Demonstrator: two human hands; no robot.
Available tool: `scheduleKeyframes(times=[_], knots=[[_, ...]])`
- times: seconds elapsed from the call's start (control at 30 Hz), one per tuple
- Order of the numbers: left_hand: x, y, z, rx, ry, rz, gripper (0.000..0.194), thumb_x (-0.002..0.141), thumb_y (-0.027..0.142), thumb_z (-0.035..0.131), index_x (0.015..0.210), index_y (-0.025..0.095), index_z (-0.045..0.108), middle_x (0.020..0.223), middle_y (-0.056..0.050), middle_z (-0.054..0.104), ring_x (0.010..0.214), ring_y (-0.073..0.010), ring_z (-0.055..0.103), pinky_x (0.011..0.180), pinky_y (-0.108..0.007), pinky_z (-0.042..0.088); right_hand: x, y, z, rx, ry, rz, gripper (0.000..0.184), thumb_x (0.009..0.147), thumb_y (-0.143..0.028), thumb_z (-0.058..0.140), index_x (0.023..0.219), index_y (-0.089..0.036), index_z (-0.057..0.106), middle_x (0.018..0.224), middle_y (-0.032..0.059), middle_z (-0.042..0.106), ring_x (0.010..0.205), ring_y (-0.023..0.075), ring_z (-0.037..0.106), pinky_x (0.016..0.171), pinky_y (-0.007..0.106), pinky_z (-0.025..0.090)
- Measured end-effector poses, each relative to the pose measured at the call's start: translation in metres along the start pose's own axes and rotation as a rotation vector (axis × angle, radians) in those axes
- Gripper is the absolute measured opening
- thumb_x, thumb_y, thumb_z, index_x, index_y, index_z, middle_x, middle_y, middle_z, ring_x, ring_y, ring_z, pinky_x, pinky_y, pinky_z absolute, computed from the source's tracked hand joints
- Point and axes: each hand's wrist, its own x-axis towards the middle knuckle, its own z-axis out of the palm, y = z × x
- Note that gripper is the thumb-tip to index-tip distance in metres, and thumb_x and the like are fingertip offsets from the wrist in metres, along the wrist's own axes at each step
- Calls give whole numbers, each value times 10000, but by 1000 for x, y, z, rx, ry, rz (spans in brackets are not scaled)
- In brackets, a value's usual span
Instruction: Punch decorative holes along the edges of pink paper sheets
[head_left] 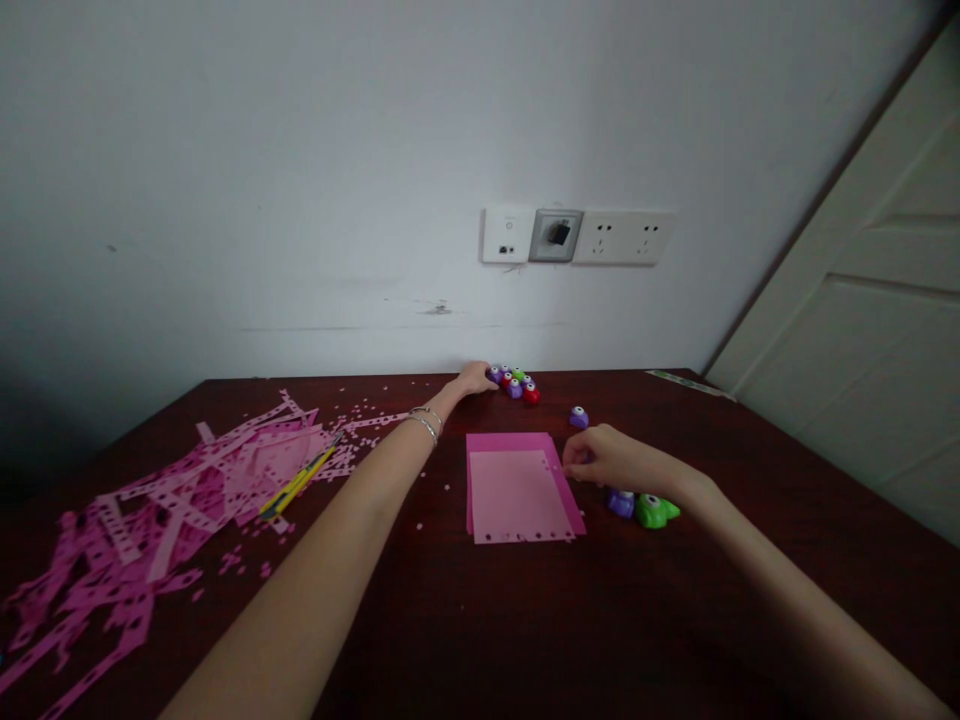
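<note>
At the far side of the table, my left hand (475, 378) curls round the left end of a cluster of small one-eyed paper punches (514, 385) in purple, red and green. Its thumb and fingers close about a purple one; the fingertips are partly hidden. My right hand (600, 455) is closed in a pinch beside the right edge of the stacked pink sheets (517, 495). Whatever its fingertips hold, if anything, is too small to make out. Tiny punched holes line the top sheet's lower edge. Near that hand sit a purple punch (621, 503) and a green punch (652, 511).
Another purple punch (578, 417) stands alone behind my right hand. Pink paper scraps (172, 510) and strips with holes heap on the left, with a yellow utility knife (300, 480) on them. Small confetti lies around. Wall sockets (622, 238) are above the table (480, 640).
</note>
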Motion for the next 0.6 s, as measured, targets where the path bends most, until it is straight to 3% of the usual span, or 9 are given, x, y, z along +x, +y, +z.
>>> scheduleKeyframes(times=[0.2,0.6], knots=[[9,-8,0,-95,-59,16,256,608,246,697,821,116,644,735,-24,648,643,-149,556,600,-236,413,0,2,0,-6,9,19,208,760,-295,507,749,-136,641,657,47,625,544,113,532,472,221,377],[10,-13,-1,-208,-48,23,203,566,252,716,704,121,646,549,47,541,564,-112,470,579,-227,360,-2,-1,-3,6,-3,38,237,748,-309,504,763,-129,658,629,42,621,540,121,539,478,224,381]])
